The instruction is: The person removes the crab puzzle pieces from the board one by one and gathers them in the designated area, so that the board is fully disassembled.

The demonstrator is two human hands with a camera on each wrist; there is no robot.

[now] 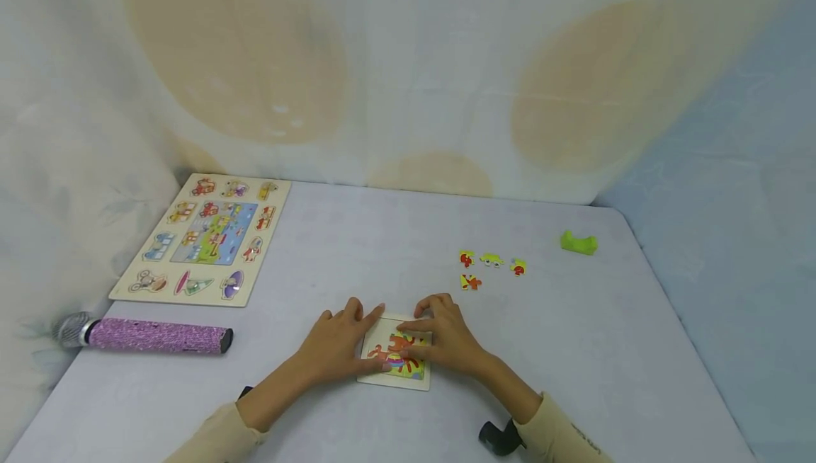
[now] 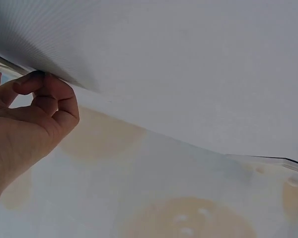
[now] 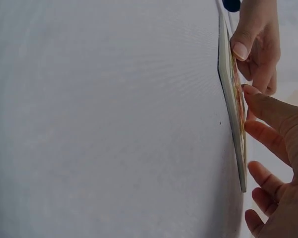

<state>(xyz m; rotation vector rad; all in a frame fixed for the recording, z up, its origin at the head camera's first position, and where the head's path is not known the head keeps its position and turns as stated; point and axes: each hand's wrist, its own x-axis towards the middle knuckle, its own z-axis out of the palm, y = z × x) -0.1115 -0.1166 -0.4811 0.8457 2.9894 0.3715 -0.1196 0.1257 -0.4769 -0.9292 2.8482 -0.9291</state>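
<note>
A small square jigsaw board [image 1: 394, 381], with a red animal picture partly filled with pieces, lies on the table between both hands. My left hand [image 1: 331, 350] holds its left side, thumb on the face and a fingertip by the far left corner. In the left wrist view, the fingers of the left hand [image 2: 39, 109] are bent. My right hand [image 1: 451, 339] touches the picture with thumb and index finger, on either side of a red piece [image 1: 399, 342]. Seen from the right wrist, the other fingers [image 3: 265, 181] stay off the board [image 3: 231, 104].
Several loose jigsaw pieces [image 1: 491, 260] lie beyond the right hand. A green object [image 1: 579, 243] sits at the far right. Leftward are a large wooden picture puzzle [image 1: 213, 293] and a sparkly pink microphone [image 1: 159, 336]. A curtain [image 1: 421, 81] hangs behind the table [image 1: 574, 364].
</note>
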